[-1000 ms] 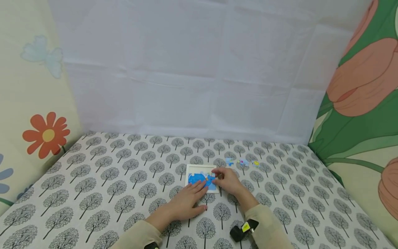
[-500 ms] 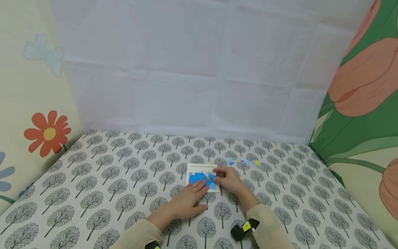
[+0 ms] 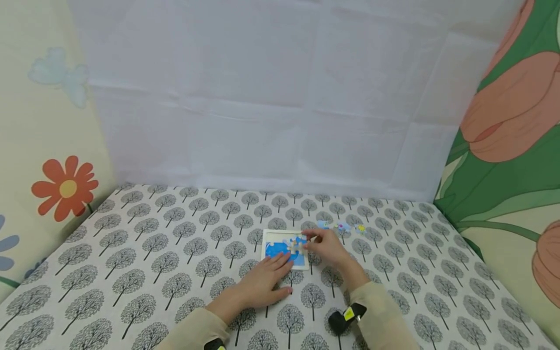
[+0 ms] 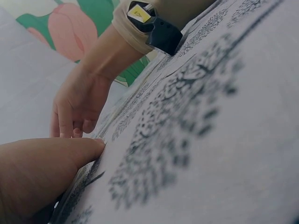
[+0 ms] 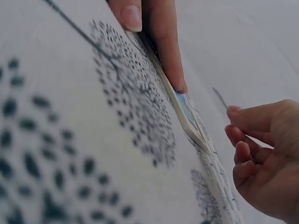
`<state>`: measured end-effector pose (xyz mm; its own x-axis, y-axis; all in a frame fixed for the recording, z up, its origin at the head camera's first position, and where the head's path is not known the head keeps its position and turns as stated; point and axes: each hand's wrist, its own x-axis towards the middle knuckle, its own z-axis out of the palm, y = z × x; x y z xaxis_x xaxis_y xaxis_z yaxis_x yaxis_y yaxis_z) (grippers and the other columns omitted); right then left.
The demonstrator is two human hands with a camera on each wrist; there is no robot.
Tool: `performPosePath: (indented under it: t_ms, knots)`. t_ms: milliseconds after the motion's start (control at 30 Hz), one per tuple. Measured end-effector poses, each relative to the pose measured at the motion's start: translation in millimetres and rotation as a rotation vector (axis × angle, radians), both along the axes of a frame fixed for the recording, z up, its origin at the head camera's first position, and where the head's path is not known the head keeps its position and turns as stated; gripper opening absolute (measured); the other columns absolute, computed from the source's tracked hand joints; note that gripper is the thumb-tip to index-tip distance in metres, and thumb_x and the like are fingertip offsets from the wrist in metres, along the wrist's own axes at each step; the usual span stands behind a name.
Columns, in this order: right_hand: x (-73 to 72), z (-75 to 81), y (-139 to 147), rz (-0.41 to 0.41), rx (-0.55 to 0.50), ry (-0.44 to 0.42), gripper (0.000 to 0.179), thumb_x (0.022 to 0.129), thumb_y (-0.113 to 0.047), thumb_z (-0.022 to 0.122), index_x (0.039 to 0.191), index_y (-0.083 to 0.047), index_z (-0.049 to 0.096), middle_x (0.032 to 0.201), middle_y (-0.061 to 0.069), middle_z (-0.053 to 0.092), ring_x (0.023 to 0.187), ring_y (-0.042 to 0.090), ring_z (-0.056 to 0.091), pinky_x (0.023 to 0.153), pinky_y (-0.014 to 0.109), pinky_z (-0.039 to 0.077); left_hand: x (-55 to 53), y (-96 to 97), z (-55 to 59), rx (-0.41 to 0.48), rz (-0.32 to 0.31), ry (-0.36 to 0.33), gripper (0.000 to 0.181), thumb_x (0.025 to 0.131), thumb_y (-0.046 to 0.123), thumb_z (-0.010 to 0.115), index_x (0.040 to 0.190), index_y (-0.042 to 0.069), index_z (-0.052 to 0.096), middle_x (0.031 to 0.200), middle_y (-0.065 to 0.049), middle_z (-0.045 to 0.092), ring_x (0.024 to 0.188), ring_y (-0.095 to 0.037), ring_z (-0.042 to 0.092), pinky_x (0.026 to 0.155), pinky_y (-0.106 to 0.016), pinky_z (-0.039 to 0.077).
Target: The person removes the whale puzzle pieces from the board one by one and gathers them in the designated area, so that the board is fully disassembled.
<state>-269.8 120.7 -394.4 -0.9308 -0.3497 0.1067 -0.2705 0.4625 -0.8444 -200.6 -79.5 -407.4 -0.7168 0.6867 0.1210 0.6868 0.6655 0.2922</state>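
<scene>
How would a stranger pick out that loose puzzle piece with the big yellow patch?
Start at the tree-printed tablecloth and find the white frame where the person's left hand rests. Beyond the right hand lies a short row of three loose pieces. The yellow-patched piece is the rightmost, its bold yellow standing out from its bluer neighbours.

Looked down from head height toward far edge of tabletop [image 3: 197,248]; skimmed close and tilted in wrist views; shared left hand [image 3: 264,283] and right hand [image 3: 325,248] across all three.
</scene>
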Motion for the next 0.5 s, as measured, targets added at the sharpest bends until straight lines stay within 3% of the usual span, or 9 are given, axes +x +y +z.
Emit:
performPosePath:
  t_ms: [200, 500]
  knots:
    - [-2.2, 6.5, 7, -0.01, -0.005, -0.027, 0.031, 0.08, -0.006, 0.06, 0.112, -0.004, 0.057, 0.094, 0.005, 0.055, 0.058, 0.016, 0.044, 0.048, 0.028, 0.039, 0.4, -1.1, 0.7, 0.007, -0.003, -0.012, 0.059, 0.088, 0.037, 0.044, 0.132, 0.001, 0.031, 0.138, -0.015, 0.022, 0.126, -0.029, 0.016, 0.1, -0.044, 0.016]
    - [-6.9, 9.2, 30, -0.052, 0.013, 0.013, 0.032, 0.078, -0.006, 0.063, 0.11, -0.003, 0.058, 0.09, 0.005, 0.055, 0.059, 0.018, 0.047, 0.049, 0.03, 0.041, 0.1, 0.1, 0.3, -0.01, 0.004, -0.001, 0.059, 0.088, 0.039, 0.043, 0.133, 0.002, 0.03, 0.139, -0.013, 0.022, 0.126, -0.027, 0.016, 0.101, -0.042, 0.015]
